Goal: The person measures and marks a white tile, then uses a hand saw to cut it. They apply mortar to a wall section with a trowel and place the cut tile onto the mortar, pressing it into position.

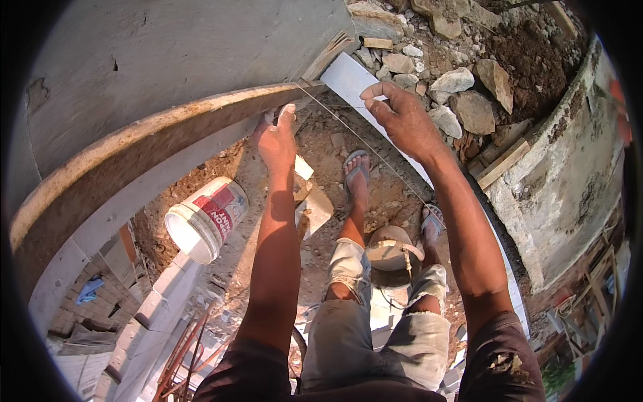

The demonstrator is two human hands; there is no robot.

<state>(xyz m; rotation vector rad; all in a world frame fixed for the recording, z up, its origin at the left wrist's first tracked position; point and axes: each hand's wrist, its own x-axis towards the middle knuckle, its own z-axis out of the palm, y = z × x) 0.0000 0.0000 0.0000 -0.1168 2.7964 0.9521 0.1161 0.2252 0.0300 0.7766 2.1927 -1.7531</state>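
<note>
A thin string (pixel 365 139) runs from the end of a long wooden plank (pixel 134 137) down toward my right foot. My right hand (pixel 404 122) is closed, with thumb and forefinger bent together at a second thin stretch of string that leads left toward the plank. Beside the plank's lower side my left hand (pixel 276 142) is closed with its thumb pointing up; what its fingers hold is hidden. Behind my right hand lies a long pale blue-white strip (pixel 355 79), which passes under my right forearm.
A white paint bucket (pixel 207 218) lies tipped at the left. Between my legs stands a rounded bucket (pixel 394 249) with a rope handle. Broken stones (pixel 474 110) and soil fill the upper right. A grey wall (pixel 181 60) rises behind the plank; light blocks (pixel 171 278) line the lower left.
</note>
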